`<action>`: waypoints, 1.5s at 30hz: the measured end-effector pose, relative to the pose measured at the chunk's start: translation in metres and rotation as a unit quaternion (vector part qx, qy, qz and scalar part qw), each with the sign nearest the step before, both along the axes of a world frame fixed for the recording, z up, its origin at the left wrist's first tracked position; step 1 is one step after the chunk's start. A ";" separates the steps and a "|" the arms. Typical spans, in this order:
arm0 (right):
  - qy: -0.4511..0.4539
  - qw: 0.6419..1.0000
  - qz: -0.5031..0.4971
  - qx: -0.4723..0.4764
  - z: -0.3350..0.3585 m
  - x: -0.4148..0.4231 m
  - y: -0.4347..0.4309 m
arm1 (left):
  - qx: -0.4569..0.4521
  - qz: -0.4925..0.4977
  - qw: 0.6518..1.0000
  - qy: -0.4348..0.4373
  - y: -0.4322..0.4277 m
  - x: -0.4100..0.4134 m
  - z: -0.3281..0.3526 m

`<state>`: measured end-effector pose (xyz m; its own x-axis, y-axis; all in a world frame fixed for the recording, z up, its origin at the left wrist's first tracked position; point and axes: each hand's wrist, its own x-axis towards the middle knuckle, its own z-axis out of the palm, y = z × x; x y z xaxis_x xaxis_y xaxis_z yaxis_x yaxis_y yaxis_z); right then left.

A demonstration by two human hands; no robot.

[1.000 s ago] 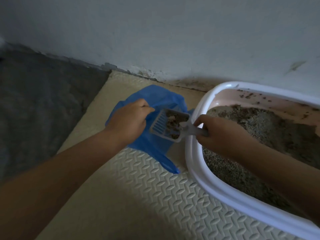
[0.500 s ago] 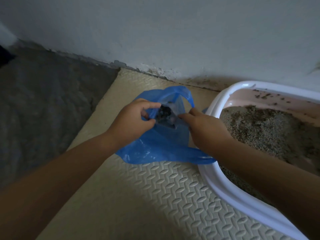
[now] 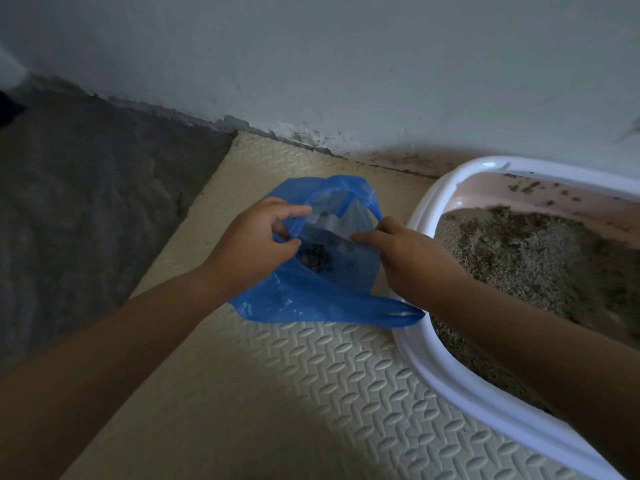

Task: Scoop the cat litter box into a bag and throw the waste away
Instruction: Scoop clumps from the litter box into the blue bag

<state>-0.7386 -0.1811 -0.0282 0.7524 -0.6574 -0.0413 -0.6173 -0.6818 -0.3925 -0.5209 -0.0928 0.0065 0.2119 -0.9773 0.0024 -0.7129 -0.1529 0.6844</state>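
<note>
A blue plastic bag (image 3: 301,306) lies on the mat beside the litter box, its mouth up. My left hand (image 3: 252,247) pinches the bag's left rim and holds it apart. My right hand (image 3: 405,258) is closed on the handle of a pale slotted scoop (image 3: 329,233), whose head is tipped down inside the bag and shows only in part. Dark waste clumps (image 3: 315,259) sit in the bag below the scoop. The white-rimmed litter box (image 3: 450,372) with a pink inner wall holds grey litter (image 3: 526,251) at the right.
A cream embossed floor mat (image 3: 311,393) lies under the bag and box. Dark rough floor (image 3: 86,202) runs along the left. A pale wall (image 3: 346,64) with a grimy base stands close behind. My right forearm crosses over the box's near rim.
The scoop with clumps went left from over the box rim into the bag. Clumps now lie in the bag, and its mouth is held wider.
</note>
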 end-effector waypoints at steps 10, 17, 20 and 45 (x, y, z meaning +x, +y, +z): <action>-0.051 0.998 -0.023 0.035 0.003 -0.004 0.002 | -0.002 0.000 1.000 -0.014 0.001 -0.002 0.002; -0.057 0.998 -0.019 0.009 0.005 -0.008 0.009 | -0.004 0.000 1.000 -0.019 -0.001 -0.005 0.002; -0.071 0.997 -0.025 -0.009 0.004 -0.008 0.016 | -0.004 0.002 1.000 -0.015 0.000 -0.005 0.002; -0.204 0.936 -0.192 0.213 0.045 -0.160 0.029 | -0.087 -0.082 0.989 -0.083 -0.019 -0.078 0.017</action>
<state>-0.8982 -0.1522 0.0170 0.4747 -0.8718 -0.1212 -0.5243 -0.1695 -0.8345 -0.5989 -0.1122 0.0234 0.0326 -0.9803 0.1949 -0.8232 0.0843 0.5615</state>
